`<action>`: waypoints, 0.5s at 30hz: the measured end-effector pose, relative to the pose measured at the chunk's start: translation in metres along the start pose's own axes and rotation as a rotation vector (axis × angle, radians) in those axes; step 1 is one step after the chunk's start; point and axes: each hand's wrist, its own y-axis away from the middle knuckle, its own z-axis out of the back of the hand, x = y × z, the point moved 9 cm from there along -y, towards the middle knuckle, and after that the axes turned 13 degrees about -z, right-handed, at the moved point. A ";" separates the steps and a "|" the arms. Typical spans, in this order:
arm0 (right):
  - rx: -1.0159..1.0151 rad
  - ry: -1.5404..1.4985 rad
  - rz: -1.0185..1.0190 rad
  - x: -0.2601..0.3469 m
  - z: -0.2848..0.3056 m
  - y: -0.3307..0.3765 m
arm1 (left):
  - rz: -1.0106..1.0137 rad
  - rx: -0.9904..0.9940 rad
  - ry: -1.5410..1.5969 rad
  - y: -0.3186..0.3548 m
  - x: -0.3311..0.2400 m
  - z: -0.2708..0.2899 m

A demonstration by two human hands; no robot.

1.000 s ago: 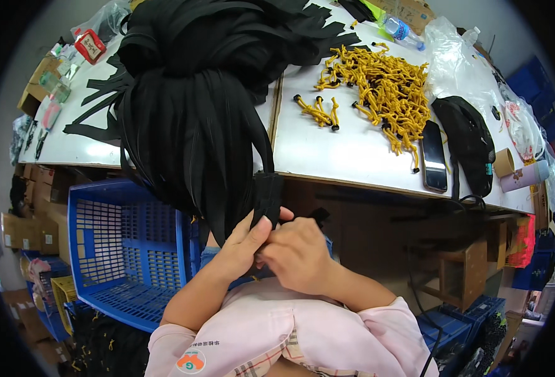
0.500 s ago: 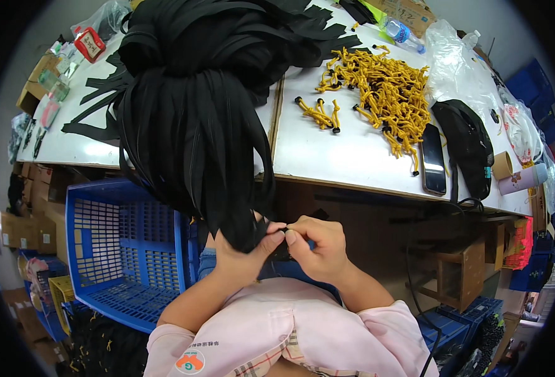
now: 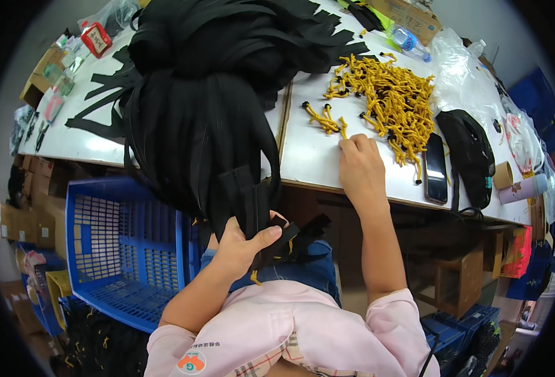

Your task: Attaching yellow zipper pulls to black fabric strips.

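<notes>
- While the left hand (image 3: pixel 243 245) grips a black strap (image 3: pixel 250 210) between thumb and fingers, just below the front edge of the white table (image 3: pixel 315 157), the right hand (image 3: pixel 360 166) is at its two o'clock, over the tabletop.
- The right hand's fingers are bunched, tips down, at the lower end of one yellow cord (image 3: pixel 343 127); whether they have closed on it I cannot tell.
- That cord belongs to a small group of cords (image 3: pixel 318 118) with black ends, at the right hand's eleven o'clock.
- A much bigger heap of yellow cords (image 3: pixel 397 103) lies at the right hand's one o'clock, apart from the small group.
- Between eleven and twelve o'clock from the left hand, a large pile of black straps (image 3: pixel 208 119) covers part of the table and hangs over its edge.
- At the left hand's five o'clock, a short yellow end (image 3: pixel 255 276) shows against the person's jeans (image 3: pixel 284 274).
- A phone (image 3: pixel 436 168) lies at the right hand's three o'clock, with a black bag (image 3: pixel 469 154) just beyond it.
- At the left hand's nine o'clock, below table height, is a blue crate (image 3: pixel 119 290).
</notes>
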 end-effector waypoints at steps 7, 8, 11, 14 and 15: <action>0.364 -1.473 -0.457 0.019 -0.005 0.056 | -0.087 -0.112 -0.033 0.002 -0.002 0.005; 0.387 -1.527 -0.398 0.037 0.001 0.065 | -0.086 -0.117 -0.034 0.003 0.000 0.006; 0.018 -1.195 0.036 0.058 0.037 0.076 | -0.257 -0.105 -0.164 0.004 -0.013 0.004; -0.089 -1.119 0.109 0.061 0.044 0.081 | -0.287 -0.085 -0.160 0.005 -0.015 0.003; -0.089 -1.118 0.111 0.060 0.043 0.083 | -0.304 -0.050 -0.197 0.006 -0.017 0.000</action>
